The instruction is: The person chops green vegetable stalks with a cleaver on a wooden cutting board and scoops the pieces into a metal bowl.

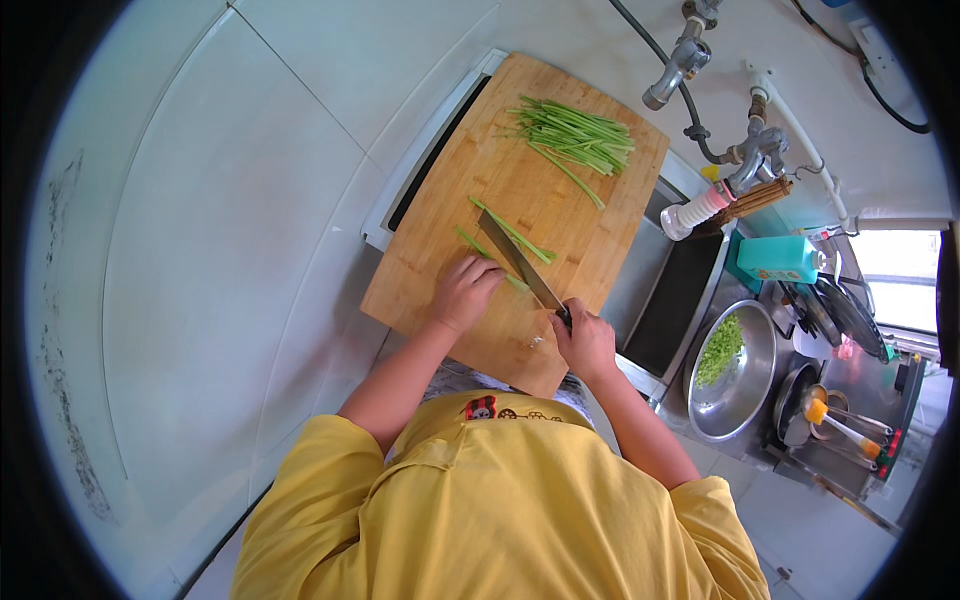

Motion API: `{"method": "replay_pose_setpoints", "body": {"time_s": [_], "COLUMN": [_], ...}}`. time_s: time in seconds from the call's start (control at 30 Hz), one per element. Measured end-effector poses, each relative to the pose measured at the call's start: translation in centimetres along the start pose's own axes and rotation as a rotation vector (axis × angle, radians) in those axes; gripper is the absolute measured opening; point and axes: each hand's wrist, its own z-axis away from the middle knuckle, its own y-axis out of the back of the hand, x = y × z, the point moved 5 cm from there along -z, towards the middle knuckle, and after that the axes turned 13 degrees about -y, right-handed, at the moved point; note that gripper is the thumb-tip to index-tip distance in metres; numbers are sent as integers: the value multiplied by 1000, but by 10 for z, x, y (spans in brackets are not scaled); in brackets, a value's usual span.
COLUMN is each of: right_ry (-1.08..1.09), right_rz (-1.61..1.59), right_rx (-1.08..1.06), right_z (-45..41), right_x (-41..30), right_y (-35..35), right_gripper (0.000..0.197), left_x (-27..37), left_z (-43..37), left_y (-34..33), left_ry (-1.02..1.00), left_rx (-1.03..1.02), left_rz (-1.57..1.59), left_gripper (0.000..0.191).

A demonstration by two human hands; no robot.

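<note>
A wooden cutting board (420, 277) lies before me. My right hand (586, 341) grips the dark handle of a kitchen knife (517, 259), its blade slanting up and left across the board. My left hand (469, 291) has its fingers curled over a thin green stalk (516, 283), which shows on both sides of the fingers and lies just left of the blade. Another cut length of green stalk (529, 241) rests on the board, on the far side of the knife. Toward the board's far end lies a bundle of green stalks (581, 135), with one stalk (566, 176) angled away from it.
A metal sink (630, 262) lies partly under the board's right side, below two taps (679, 71). Farther right stand a steel bowl (754, 382) with chopped greens (720, 351), a turquoise bottle (776, 259) and several utensils (840, 427). A tiled wall (225, 225) borders the left.
</note>
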Motion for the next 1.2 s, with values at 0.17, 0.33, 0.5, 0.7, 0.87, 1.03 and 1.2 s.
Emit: {"method": "replay_pose_setpoints", "body": {"time_s": [0.17, 0.33, 0.5, 0.7, 0.87, 1.03, 1.2], "right_ry": [1, -6, 22, 83, 94, 106, 108], "right_rz": [51, -15, -29, -9, 25, 34, 37], "right_rx": [-120, -111, -105, -80, -92, -81, -84], "right_z": [-6, -8, -3, -1, 0, -1, -3], "right_x": [5, -4, -9, -16, -20, -21, -22], "right_y": [-9, 4, 7, 5, 3, 1, 1], "right_gripper": [25, 23, 24, 21, 20, 20, 20], "left_x": [-3, -4, -5, -6, -6, -5, -6], "left_z": [0, 1, 5, 6, 7, 4, 5], "left_y": [-3, -2, -5, -5, -4, -2, -2], "left_ry": [-45, -45, -35, -51, -61, -66, -22], "left_rx": [16, 48, 21, 20, 26, 28, 17], "left_rz": [-17, -24, -39, -42, -44, -58, -27], "left_gripper": [14, 16, 16, 18, 19, 19, 20]}}
